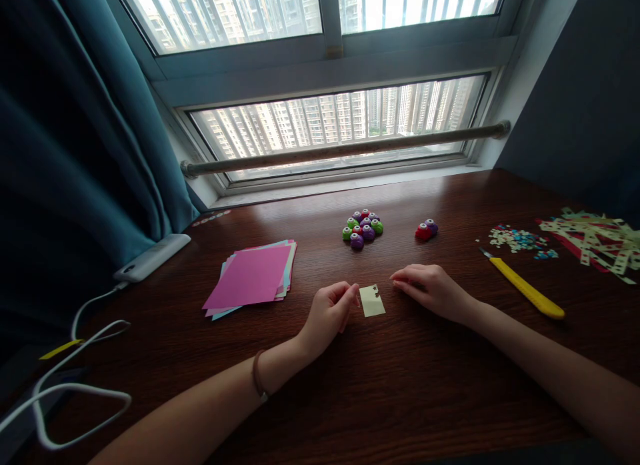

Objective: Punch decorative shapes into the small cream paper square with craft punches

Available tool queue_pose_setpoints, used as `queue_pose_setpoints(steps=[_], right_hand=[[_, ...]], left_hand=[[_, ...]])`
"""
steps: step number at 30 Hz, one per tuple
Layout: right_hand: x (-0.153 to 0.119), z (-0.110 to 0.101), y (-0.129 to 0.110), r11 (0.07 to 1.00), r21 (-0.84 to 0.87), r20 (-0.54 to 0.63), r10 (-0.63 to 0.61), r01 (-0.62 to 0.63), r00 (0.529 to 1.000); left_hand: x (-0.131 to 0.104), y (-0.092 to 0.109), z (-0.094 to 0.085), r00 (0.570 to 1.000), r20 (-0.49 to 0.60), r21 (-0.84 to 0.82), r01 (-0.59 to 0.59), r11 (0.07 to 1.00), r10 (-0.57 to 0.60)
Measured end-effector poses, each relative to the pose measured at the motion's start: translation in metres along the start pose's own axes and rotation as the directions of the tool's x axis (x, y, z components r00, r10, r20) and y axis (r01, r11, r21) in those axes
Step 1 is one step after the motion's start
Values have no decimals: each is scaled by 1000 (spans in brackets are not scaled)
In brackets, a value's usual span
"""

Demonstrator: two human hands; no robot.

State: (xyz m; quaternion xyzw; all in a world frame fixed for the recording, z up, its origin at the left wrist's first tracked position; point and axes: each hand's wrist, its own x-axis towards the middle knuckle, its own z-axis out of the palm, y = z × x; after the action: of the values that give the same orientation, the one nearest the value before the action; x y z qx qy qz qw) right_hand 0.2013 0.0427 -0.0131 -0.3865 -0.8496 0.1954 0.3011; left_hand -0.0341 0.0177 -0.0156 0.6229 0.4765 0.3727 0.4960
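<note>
A small pale yellow paper (372, 302) with cut-out notches near its top right corner lies on the dark wooden table (320, 398). My left hand (330, 313) is at the paper's left edge, thumb and fingers pinched together; whether they grip the edge is hard to see. To the right of the paper, my right hand (430, 288) rests just above the tabletop with its fingers stretched to the left, the thumb a little apart from them and nothing between. Behind the paper stands a cluster of small purple, green and red punches (367, 231).
Coloured paper sheets (250, 275) are stacked at the left. Two more punches (424, 231) stand behind my right hand. A yellow cutter (530, 290), tiny paper bits (517, 238) and punched strips (595, 238) lie at the right. A white cable (83, 388) and power strip (153, 257) are far left.
</note>
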Motion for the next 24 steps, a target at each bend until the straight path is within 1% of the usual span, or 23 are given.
queue_pose_setpoints(steps=[24], right_hand=[[0,1,1,1000,-11,9,5,-5,1000]], left_hand=[[0,0,0,1000,-1,-4,6,1000,-6]])
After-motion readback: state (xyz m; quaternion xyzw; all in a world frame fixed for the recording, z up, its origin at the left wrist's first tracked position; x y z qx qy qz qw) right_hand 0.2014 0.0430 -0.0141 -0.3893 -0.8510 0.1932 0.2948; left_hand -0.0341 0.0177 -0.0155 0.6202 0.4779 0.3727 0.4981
